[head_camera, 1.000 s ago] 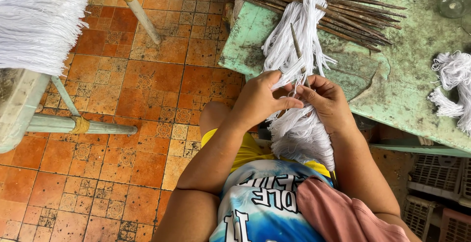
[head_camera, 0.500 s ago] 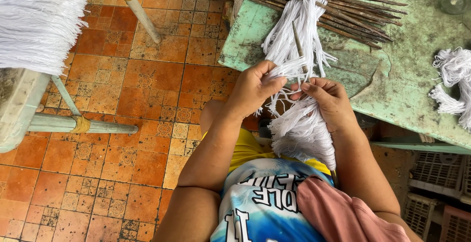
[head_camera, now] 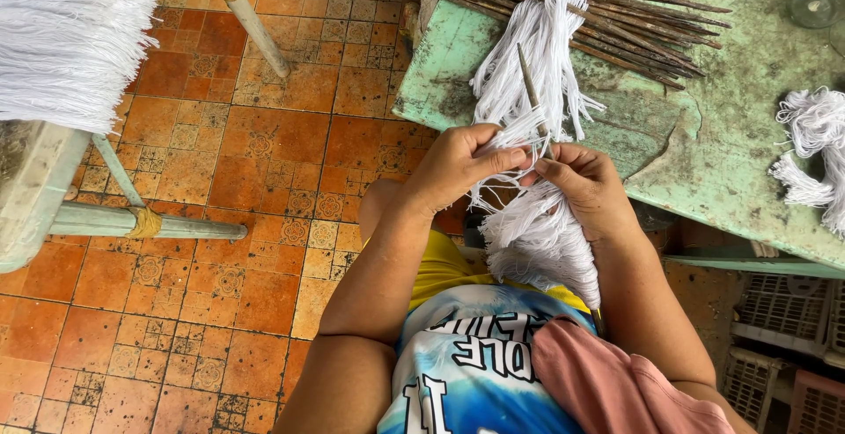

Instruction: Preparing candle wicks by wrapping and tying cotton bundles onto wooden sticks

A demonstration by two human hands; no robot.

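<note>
A thick bundle of white strings (head_camera: 537, 231) runs from my lap up over the edge of a worn green table (head_camera: 731, 152), its far ends fanned out near the sticks. A thin brown stick (head_camera: 531, 91) lies along the bundle. My left hand (head_camera: 458, 165) pinches a tuft of the strings between thumb and fingers. My right hand (head_camera: 588, 189) grips the bundle and the stick's lower end from the right. The two hands' fingertips nearly touch.
A pile of dark sticks (head_camera: 616, 11) lies at the table's far edge. Loose white strings (head_camera: 814, 148) sit on the table's right. Another white fringe (head_camera: 70, 38) hangs on a frame (head_camera: 114, 218) at left. Orange tiled floor (head_camera: 220, 179) below; plastic crates (head_camera: 783, 346) at lower right.
My left hand dropped slightly and closed in on my right hand, drawing its tuft of strings against the bundle. The stick tilted a little.
</note>
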